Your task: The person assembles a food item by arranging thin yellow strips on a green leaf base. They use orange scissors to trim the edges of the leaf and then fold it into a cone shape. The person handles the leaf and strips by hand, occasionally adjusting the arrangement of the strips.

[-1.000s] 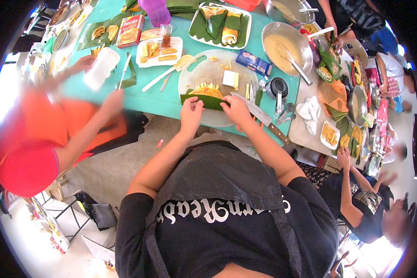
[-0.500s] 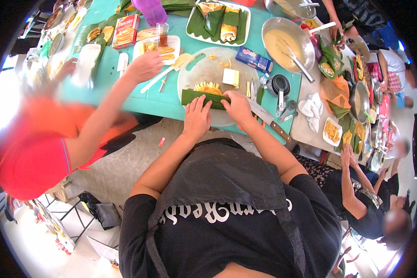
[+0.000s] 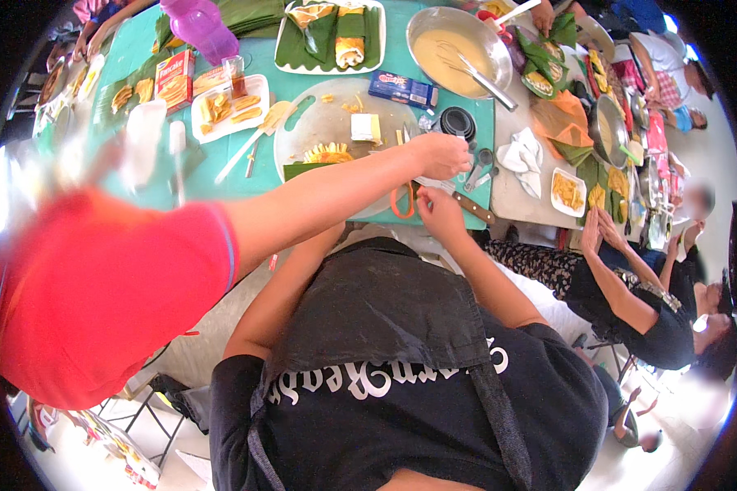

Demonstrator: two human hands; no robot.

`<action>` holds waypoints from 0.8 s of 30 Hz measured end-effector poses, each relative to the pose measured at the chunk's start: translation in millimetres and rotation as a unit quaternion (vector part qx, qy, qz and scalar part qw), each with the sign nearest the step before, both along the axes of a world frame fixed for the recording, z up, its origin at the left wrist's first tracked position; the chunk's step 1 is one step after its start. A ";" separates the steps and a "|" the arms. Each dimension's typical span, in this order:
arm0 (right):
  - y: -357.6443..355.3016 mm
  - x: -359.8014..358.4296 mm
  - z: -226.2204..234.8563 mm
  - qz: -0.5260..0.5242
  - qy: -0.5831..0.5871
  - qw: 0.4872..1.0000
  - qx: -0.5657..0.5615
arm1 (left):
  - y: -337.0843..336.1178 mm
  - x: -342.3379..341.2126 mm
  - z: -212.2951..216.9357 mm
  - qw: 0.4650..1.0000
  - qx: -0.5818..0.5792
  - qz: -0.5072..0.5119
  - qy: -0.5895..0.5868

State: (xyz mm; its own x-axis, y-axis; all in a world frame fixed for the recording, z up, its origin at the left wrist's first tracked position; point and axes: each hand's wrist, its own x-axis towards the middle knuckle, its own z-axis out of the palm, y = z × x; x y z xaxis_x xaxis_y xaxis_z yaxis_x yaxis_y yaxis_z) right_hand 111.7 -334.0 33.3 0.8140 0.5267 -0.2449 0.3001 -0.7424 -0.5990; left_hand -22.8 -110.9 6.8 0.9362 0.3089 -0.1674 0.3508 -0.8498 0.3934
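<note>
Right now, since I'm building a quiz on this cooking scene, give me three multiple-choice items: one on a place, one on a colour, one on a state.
1. Where do the orange-handled scissors lie?
A on the floor; B at the table edge by the right hand; C on a chair.
2. What colour is the co-worker's sleeve?
A green; B white; C red.
3. The metal bowl is:
A holding pale batter and a utensil; B upside down; C lidded.
Answers: B, they lie beside the fingers at the table edge; C, the reaching arm's sleeve is red; A, batter and a utensil show inside.
</note>
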 end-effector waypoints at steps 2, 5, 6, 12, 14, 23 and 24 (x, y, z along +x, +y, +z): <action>-14.6 -20.1 -0.4 -0.012 -0.001 1.000 0.020 | 0.5 -0.8 0.6 1.000 0.007 -0.002 -0.023; -25.8 -45.6 -2.1 -0.014 -0.016 1.000 0.017 | 0.9 -1.5 0.1 0.998 0.015 -0.009 -0.062; -27.6 -50.4 -3.9 -0.001 -0.030 0.999 0.018 | 1.2 -3.9 -0.4 0.997 0.015 -0.005 -0.072; -28.5 -67.0 -4.6 -0.027 -0.108 0.994 0.016 | 0.0 -5.7 -3.6 0.990 -0.028 0.014 -0.136; -25.8 -66.2 -9.1 -0.026 -0.163 0.986 0.022 | -0.4 -6.2 -7.6 0.985 -0.056 0.021 -0.159; 4.5 -61.3 -28.7 -0.079 -0.249 0.957 -0.128 | -4.4 -3.4 11.7 0.997 0.013 -0.037 0.071; 8.2 -57.4 -25.3 -0.085 -0.219 0.961 -0.147 | -3.6 -4.3 9.3 0.998 0.034 -0.037 0.044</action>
State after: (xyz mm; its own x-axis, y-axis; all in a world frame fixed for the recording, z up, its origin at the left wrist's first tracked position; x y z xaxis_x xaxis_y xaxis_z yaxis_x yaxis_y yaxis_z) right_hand 54.3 -325.8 8.0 0.9414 0.3366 0.0231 0.3343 -0.9213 -0.1988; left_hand -27.1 -114.6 16.1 0.9393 0.2539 -0.2307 0.3174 -0.8984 0.3035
